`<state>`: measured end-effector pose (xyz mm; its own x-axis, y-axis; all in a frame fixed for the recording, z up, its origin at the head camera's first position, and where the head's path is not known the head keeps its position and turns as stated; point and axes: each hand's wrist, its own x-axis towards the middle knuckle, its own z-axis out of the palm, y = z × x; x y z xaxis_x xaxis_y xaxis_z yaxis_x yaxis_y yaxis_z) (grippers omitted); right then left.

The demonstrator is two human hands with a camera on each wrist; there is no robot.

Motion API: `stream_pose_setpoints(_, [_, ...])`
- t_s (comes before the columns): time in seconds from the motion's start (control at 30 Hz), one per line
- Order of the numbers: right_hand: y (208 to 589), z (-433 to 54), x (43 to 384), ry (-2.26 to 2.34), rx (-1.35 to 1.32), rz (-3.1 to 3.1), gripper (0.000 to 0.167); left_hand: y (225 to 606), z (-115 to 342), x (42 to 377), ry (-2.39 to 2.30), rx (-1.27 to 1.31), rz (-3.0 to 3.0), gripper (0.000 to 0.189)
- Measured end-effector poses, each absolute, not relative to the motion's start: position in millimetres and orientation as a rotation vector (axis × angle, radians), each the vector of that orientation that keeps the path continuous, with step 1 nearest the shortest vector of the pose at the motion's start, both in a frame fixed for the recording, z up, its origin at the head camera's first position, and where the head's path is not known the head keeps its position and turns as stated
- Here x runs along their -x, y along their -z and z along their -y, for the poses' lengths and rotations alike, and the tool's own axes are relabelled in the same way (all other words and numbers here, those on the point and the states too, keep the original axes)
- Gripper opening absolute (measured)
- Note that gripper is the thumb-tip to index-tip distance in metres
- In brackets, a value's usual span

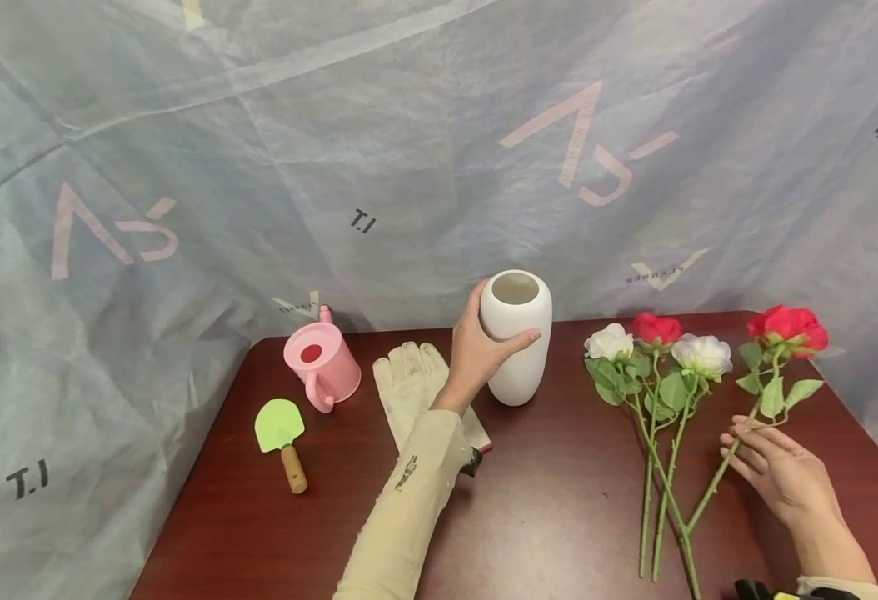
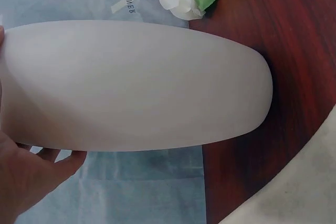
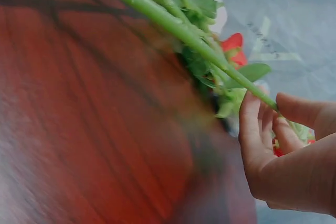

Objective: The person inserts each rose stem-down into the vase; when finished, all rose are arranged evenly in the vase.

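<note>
A tall white vase point(image 1: 523, 358) stands upright near the back of the table, its round mouth facing up. My left hand point(image 1: 478, 348) grips it round the upper side, thumb across the front; the left wrist view shows the vase point(image 2: 136, 85) close up. At the right, my right hand point(image 1: 787, 475) pinches the green stem of a red rose point(image 1: 787, 329) between thumb and fingers, as the right wrist view of the hand point(image 3: 283, 150) shows. That rose leans up to the right, its lower stem crossing other stems. Beside it lie white roses point(image 1: 701, 356) and another red rose point(image 1: 656, 327).
A pair of pale work gloves point(image 1: 409, 387) lies left of the vase, partly under my left forearm. Farther left are a pink watering can point(image 1: 322, 362) and a small green trowel point(image 1: 279, 425) with a wooden handle. Grey sheeting point(image 1: 409, 167) hangs behind the dark red table point(image 1: 544, 517).
</note>
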<state>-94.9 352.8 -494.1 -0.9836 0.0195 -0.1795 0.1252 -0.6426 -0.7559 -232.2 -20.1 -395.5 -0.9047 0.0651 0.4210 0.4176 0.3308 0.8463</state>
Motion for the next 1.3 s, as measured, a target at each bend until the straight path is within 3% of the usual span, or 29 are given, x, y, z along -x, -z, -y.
stream_pose_setpoints(0.2, [478.4,-355.6,94.2,2.956,-0.220,-1.264,0.030,392.7,23.5,232.5,1.588,0.405,2.285,0.088])
stream_pose_setpoints(0.43, [461.4,-357.9,92.5,3.072,-0.421,-1.465,0.022,392.8,25.3,234.5,1.585,0.409,2.284,0.088])
stream_pose_setpoints(0.7, [452.9,-357.6,94.2,3.143,-0.187,-1.122,0.027,393.0,24.6,235.5,1.600,0.407,2.285,0.087])
stream_pose_setpoints(0.97, [458.3,-355.0,102.3,3.023,-0.216,-1.068,0.027,390.9,25.5,233.8,1.602,0.421,2.279,0.088])
stream_pose_setpoints(1.3, [429.7,-313.5,107.4,3.161,-0.111,-0.773,0.025,393.5,21.0,234.8,1.613,0.429,2.275,0.087])
